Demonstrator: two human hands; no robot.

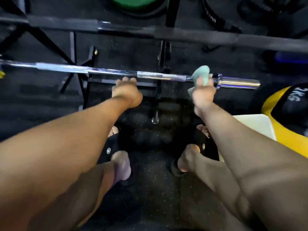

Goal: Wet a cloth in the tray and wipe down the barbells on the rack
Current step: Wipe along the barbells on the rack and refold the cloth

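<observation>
A chrome barbell (106, 70) lies across the black rack (160, 64), running left to right. My right hand (204, 92) grips a pale green cloth (202, 74) that is pressed onto the bar just inside its right sleeve (238, 82). My left hand (126, 92) rests with fingers curled on a dark rack rail just below the bar's knurled middle. A second, darker barbell (150, 31) lies higher up, blurred. The white tray (256, 125) shows at the right, partly behind my right forearm.
A yellow and black weight plate (286, 114) lies at the right beside the tray. A green plate (133, 2) sits at the top. My feet in black sandals stand on the speckled black rubber floor (150, 189). Rack legs spread at the left.
</observation>
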